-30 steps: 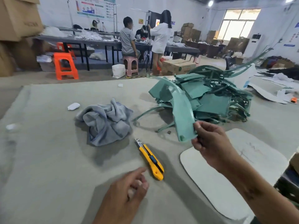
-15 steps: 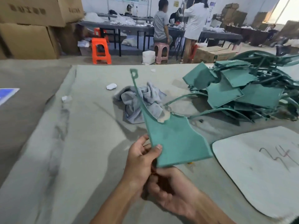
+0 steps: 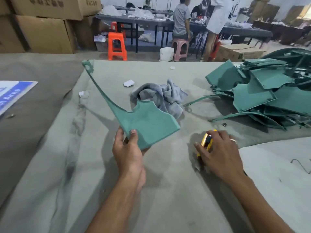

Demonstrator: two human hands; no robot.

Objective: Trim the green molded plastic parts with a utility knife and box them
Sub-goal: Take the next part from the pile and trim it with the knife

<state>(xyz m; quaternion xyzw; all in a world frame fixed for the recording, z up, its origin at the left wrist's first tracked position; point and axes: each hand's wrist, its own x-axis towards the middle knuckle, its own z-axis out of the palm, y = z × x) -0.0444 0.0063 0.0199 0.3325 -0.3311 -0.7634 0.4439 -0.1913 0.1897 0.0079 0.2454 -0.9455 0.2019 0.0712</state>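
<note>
A wide table (image 3: 168,199) covered in grey-green felt carries everything. Near its middle lies a crumpled grey cloth (image 3: 165,96). Toward the far edge sit two small white scraps (image 3: 129,82), and another white scrap (image 3: 81,93) lies close to the left edge. A pile of green molded parts (image 3: 262,96) fills the far right corner. A yellow utility knife (image 3: 206,142) lies right of centre, beside a pale board (image 3: 277,174) at the right edge.
</note>
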